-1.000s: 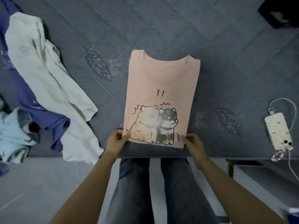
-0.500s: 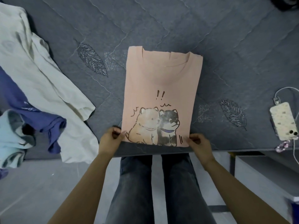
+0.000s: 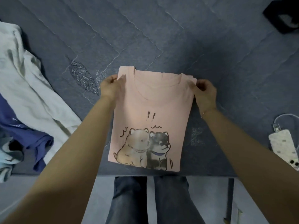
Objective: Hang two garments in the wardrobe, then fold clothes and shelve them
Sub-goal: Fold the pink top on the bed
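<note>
A pink T-shirt (image 3: 155, 107) with a print of two dogs lies folded into a narrow rectangle on the grey-blue quilted bed (image 3: 161, 38), its collar away from me. My left hand (image 3: 111, 87) pinches the shirt's far left corner at the shoulder. At the far right corner my right hand (image 3: 204, 92) pinches the other shoulder. Both arms reach along the shirt's sides. Its lower edge lies near the bed's front edge.
Unfolded clothes lie at the left: a white garment (image 3: 30, 88), a purple one (image 3: 27, 135) and a light blue one (image 3: 8, 152). A phone (image 3: 285, 147) on a white cable rests at the right. A black item (image 3: 284, 16) sits far right. My legs stand below the bed's edge.
Both hands left the shirt's lower corners and moved up to its shoulder corners, which they now pinch. The view shifted closer over the shirt.
</note>
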